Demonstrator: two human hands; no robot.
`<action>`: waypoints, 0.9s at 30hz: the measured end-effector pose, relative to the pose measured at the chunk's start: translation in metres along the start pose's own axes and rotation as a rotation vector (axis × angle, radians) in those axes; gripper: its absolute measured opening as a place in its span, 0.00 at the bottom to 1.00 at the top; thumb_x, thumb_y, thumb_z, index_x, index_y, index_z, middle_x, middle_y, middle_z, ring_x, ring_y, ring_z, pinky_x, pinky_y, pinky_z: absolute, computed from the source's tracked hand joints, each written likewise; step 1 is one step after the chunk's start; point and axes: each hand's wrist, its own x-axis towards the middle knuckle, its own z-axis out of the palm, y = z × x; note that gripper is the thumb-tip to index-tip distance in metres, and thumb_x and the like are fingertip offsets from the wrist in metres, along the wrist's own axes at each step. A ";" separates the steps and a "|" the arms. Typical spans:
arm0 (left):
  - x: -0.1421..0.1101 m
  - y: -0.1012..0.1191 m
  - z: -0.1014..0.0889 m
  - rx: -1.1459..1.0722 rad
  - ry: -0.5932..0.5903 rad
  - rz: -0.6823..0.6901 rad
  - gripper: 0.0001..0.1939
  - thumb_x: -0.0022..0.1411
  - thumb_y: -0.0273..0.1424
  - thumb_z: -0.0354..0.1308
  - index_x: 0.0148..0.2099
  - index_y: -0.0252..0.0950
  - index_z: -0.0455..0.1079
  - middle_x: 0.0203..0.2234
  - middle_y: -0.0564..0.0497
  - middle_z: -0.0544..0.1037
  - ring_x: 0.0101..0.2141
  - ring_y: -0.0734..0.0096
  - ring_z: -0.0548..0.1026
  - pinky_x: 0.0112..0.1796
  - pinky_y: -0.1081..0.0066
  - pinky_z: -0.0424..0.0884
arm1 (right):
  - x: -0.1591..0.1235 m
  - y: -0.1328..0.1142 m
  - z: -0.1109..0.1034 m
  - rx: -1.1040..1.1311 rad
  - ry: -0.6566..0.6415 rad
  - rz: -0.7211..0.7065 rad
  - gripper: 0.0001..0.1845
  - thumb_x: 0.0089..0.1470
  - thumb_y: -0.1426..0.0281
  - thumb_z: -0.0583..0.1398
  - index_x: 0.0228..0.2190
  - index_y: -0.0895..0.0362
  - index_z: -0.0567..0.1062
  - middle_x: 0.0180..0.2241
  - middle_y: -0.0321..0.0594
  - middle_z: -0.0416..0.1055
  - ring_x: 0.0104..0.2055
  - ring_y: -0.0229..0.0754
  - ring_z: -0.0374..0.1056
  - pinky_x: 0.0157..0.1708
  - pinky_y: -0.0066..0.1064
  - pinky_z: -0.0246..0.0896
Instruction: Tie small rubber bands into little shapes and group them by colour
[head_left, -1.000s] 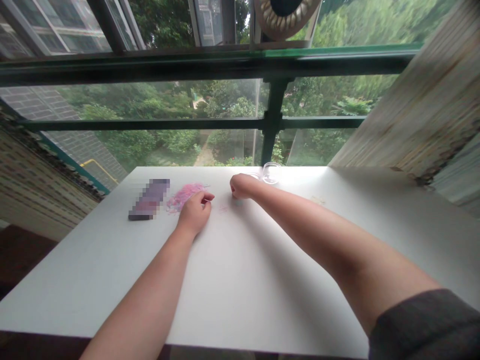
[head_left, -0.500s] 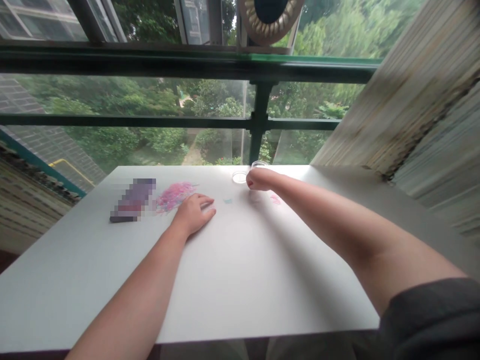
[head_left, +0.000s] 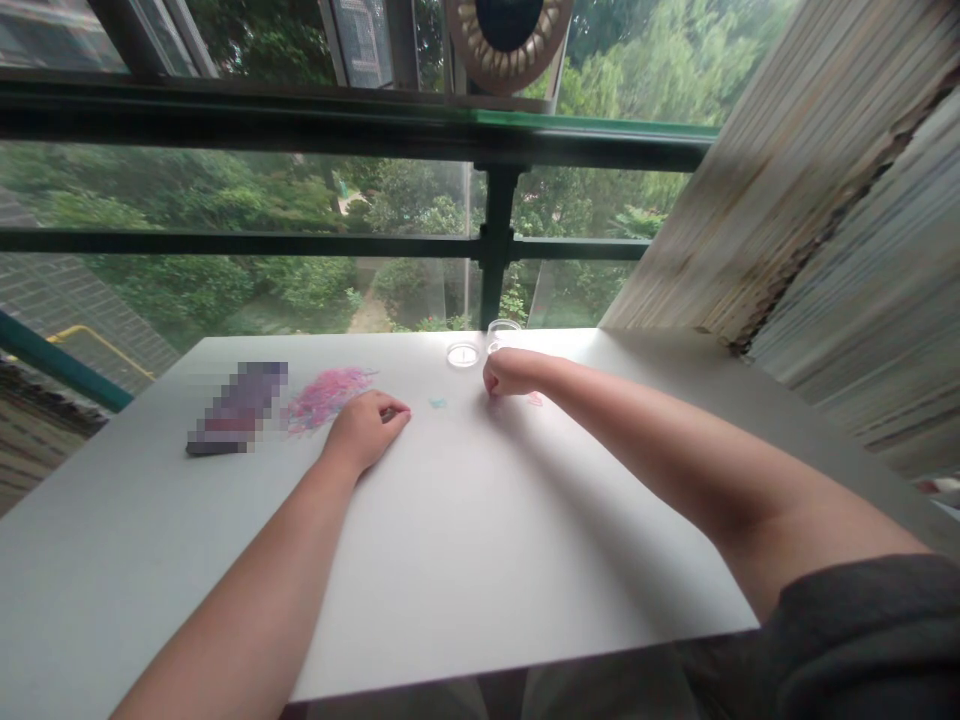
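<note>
My left hand [head_left: 365,432] rests on the white table with thumb and fingertips pressed together; anything between them is too small to make out. Just behind it lies a loose pile of pink and purple thin bands [head_left: 330,395], like small rubber bands. My right hand [head_left: 510,372] is closed, fingertips down at the tabletop, and hides what it holds, if anything. A few pink bands [head_left: 535,399] show under the right wrist. Between the hands is a small teal cluster [head_left: 437,402] of similar bands.
A clear round lid or shallow dish [head_left: 463,355] lies near the table's back edge, beside a clear round container [head_left: 504,332] partly behind my right hand. A blurred-out dark, flat object [head_left: 240,405] lies left of the pile. Window rails [head_left: 300,243] run behind the white table [head_left: 450,560].
The view has turned right, so the table things sit further left. My left fingers spread, then came together. My right hand moved from the teal cluster rightward to beside the pink bands.
</note>
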 end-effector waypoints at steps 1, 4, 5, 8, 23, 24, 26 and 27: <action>0.000 0.001 0.000 0.006 0.001 0.002 0.13 0.53 0.39 0.54 0.34 0.38 0.76 0.33 0.49 0.77 0.35 0.64 0.73 0.38 0.67 0.68 | -0.002 -0.001 0.000 -0.002 -0.006 -0.004 0.15 0.45 0.70 0.60 0.37 0.57 0.80 0.33 0.41 0.77 0.32 0.41 0.68 0.29 0.26 0.54; 0.000 0.002 -0.001 0.014 0.002 0.002 0.13 0.54 0.39 0.54 0.35 0.38 0.76 0.33 0.48 0.77 0.35 0.64 0.73 0.37 0.67 0.68 | -0.009 -0.005 -0.001 -0.003 -0.018 -0.011 0.16 0.45 0.71 0.59 0.37 0.57 0.80 0.33 0.42 0.77 0.32 0.41 0.68 0.29 0.26 0.54; 0.000 0.002 -0.001 0.014 0.001 0.001 0.14 0.54 0.39 0.54 0.35 0.38 0.76 0.33 0.48 0.77 0.35 0.64 0.73 0.37 0.67 0.68 | -0.012 -0.006 -0.001 -0.001 -0.022 -0.011 0.16 0.45 0.71 0.59 0.38 0.57 0.80 0.33 0.42 0.77 0.32 0.42 0.68 0.28 0.26 0.54; 0.000 0.002 -0.001 0.010 0.001 -0.004 0.14 0.54 0.39 0.54 0.35 0.38 0.76 0.33 0.48 0.77 0.35 0.64 0.73 0.38 0.67 0.68 | -0.021 -0.010 0.000 0.006 -0.032 -0.011 0.17 0.44 0.70 0.59 0.38 0.56 0.80 0.34 0.42 0.77 0.32 0.42 0.69 0.28 0.26 0.54; -0.002 0.003 0.000 -0.004 -0.009 -0.033 0.14 0.54 0.39 0.53 0.36 0.39 0.76 0.34 0.48 0.78 0.35 0.64 0.74 0.37 0.68 0.69 | -0.021 -0.020 0.017 -0.051 0.116 0.062 0.15 0.48 0.73 0.55 0.36 0.61 0.79 0.36 0.50 0.76 0.36 0.47 0.69 0.33 0.28 0.56; -0.002 0.004 0.000 -0.002 -0.009 -0.041 0.14 0.54 0.39 0.54 0.36 0.39 0.76 0.34 0.48 0.78 0.35 0.64 0.73 0.37 0.68 0.69 | -0.019 -0.020 0.017 -0.048 0.124 0.076 0.16 0.49 0.74 0.55 0.37 0.61 0.79 0.37 0.51 0.75 0.37 0.47 0.69 0.33 0.28 0.56; -0.003 0.005 -0.001 -0.006 -0.011 -0.055 0.13 0.53 0.38 0.54 0.36 0.38 0.76 0.34 0.49 0.78 0.34 0.64 0.73 0.37 0.68 0.69 | -0.014 -0.020 0.016 -0.043 0.139 0.100 0.17 0.50 0.74 0.54 0.38 0.62 0.78 0.38 0.52 0.75 0.38 0.47 0.69 0.34 0.28 0.56; -0.004 0.005 -0.001 -0.012 -0.012 -0.061 0.13 0.53 0.38 0.55 0.37 0.38 0.76 0.34 0.49 0.78 0.34 0.64 0.73 0.37 0.68 0.69 | -0.012 -0.020 0.015 -0.041 0.144 0.108 0.17 0.50 0.74 0.53 0.39 0.62 0.78 0.39 0.52 0.75 0.38 0.47 0.69 0.35 0.29 0.56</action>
